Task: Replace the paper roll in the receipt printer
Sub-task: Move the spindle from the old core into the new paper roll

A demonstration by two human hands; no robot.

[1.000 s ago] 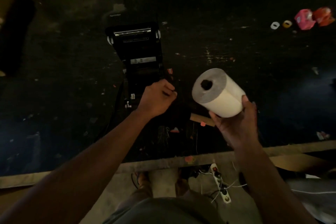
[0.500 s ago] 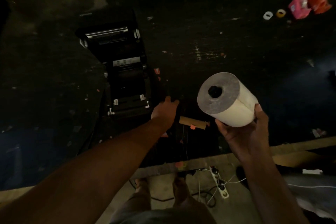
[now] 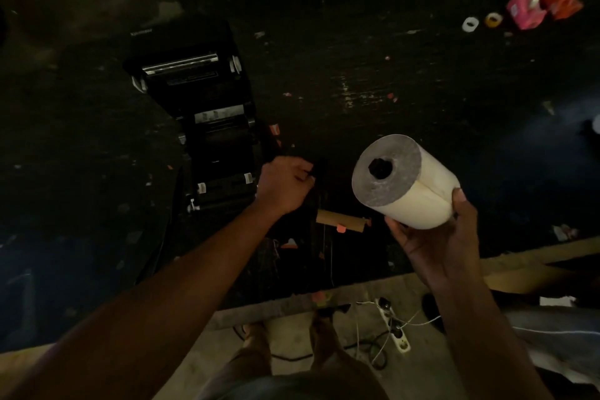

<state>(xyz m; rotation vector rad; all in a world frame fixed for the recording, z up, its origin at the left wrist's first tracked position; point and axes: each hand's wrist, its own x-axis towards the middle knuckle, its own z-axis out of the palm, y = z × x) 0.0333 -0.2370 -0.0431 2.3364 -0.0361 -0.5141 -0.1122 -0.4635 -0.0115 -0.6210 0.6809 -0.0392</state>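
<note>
The black receipt printer [image 3: 207, 127] sits on the dark table with its lid swung open toward the back. My left hand [image 3: 284, 185] is beside the printer's near right corner with its fingers curled. The darkness hides whether anything is in it. My right hand [image 3: 431, 237] holds a full cream paper roll [image 3: 412, 185] up above the table, right of the printer, with the roll's grey end and dark core hole facing me. An empty brown cardboard core [image 3: 341, 221] lies on the table between my hands.
At the far right of the table are a white ring [image 3: 469, 24], a yellow ring [image 3: 493, 19], a pink packet [image 3: 524, 8] and an orange packet [image 3: 561, 0]. Small paper scraps litter the dark tabletop. A power strip [image 3: 394, 325] with cables lies on the floor below the table's near edge [image 3: 276, 307].
My left hand's fingers, stretched toward the table half a second ago, are now curled beside the printer. The roll stays held in my right hand. The view has shifted slightly.
</note>
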